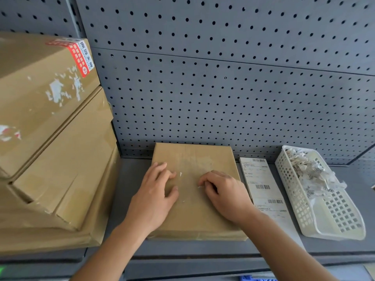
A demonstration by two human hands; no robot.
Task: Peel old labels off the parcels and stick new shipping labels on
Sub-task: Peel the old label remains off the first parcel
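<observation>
Fingers touch parcel; its length runs toward pegboard.

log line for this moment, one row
stage: removing old label residue | left hand: presses parcel | right hand: picking at label scrap | new labels: beside parcel | basket: holds peeled scraps

Little print to read: one sticker and some barcodes

At ten o'clock, a red-and-white sticker wraps the top corner of the upper stacked parcel. It has large dark Chinese characters on its white strip and smaller white ones on the red, all too blurred to read. At three o'clock, the shipping label sheet shows three barcodes and fine print too small to read. Barcode fragments show on paper scraps in the white basket.
</observation>
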